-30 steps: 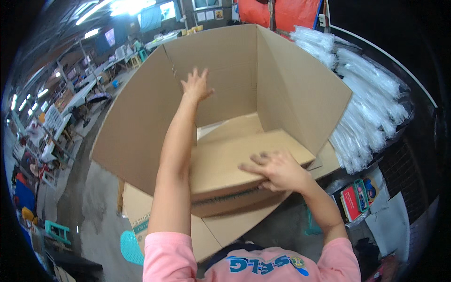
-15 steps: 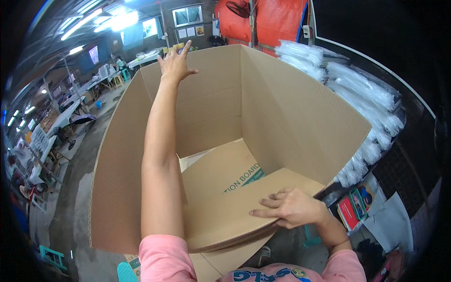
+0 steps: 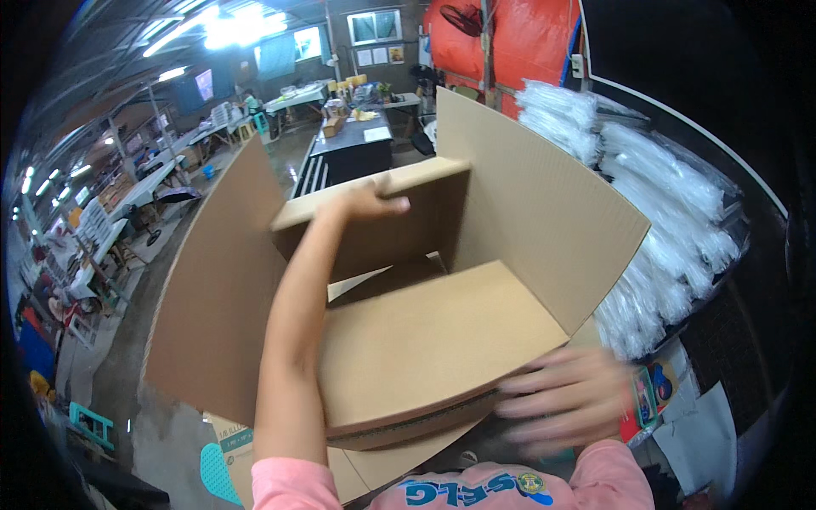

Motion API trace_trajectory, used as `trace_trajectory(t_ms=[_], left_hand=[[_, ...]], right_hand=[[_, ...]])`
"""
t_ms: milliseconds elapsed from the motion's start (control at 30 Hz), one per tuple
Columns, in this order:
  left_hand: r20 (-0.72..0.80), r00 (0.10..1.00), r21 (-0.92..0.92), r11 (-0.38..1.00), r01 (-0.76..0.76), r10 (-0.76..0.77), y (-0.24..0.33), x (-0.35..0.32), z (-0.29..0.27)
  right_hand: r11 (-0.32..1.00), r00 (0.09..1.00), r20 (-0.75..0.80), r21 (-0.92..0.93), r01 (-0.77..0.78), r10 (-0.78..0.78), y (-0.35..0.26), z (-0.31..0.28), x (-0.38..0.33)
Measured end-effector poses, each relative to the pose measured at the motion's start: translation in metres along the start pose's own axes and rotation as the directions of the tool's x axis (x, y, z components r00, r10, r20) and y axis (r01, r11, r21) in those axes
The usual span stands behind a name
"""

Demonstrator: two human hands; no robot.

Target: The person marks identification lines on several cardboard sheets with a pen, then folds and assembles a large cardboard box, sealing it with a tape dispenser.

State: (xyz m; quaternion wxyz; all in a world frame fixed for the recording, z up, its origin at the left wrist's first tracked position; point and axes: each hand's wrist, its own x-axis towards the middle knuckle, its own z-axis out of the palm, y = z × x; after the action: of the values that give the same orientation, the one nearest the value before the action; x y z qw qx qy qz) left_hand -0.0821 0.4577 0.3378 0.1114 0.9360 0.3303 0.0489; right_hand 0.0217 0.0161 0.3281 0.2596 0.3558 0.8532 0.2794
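A large brown cardboard box (image 3: 527,204) stands in front of me with its top flaps up at the left and right. Its far flap (image 3: 382,183) is folded inward over the opening, and my left hand (image 3: 367,202) presses on it, thumb stretched out. The near flap (image 3: 442,340) slants inward over the near part of the opening. Beside that flap's right end is my right hand (image 3: 568,395), blurred by motion, fingers apart and holding nothing. The box's bottom is mostly hidden by the two folded flaps.
Clear plastic-wrapped bundles (image 3: 654,212) are piled at the right. Flat cardboard (image 3: 357,472) lies under the box. A teal stool (image 3: 92,425) stands on the floor at left, and a dark table (image 3: 353,153) with goods stands beyond the box.
The far flap has gone from upright to folded inward, with my left hand coming down and nearer. My right hand has left the near flap and moved right and down.
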Motion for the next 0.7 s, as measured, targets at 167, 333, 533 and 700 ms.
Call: trace_trajectory(t_ms=[167,333,533,700], left_hand=[[-0.036,0.999,0.397,0.918,0.013,0.001,0.027,-0.019,0.128],[-0.001,1.000,0.433,0.901,-0.019,0.021,-0.001,-0.023,0.119],[-0.226,0.926,0.749,0.554,0.364,-0.303,0.063,-0.032,-0.152],[-0.299,0.846,0.660,0.545,0.517,-0.441,0.050,-0.203,-0.369]], right_hand=[[0.459,0.757,-0.045,0.818,-0.347,0.652,0.044,0.024,-0.061],[0.563,0.782,-0.034,0.713,-0.417,0.623,0.091,0.071,0.036],[0.603,0.903,0.102,0.713,-0.359,0.417,0.091,0.126,0.095],[0.632,0.901,0.017,0.707,-0.318,0.434,0.083,0.109,0.097]])
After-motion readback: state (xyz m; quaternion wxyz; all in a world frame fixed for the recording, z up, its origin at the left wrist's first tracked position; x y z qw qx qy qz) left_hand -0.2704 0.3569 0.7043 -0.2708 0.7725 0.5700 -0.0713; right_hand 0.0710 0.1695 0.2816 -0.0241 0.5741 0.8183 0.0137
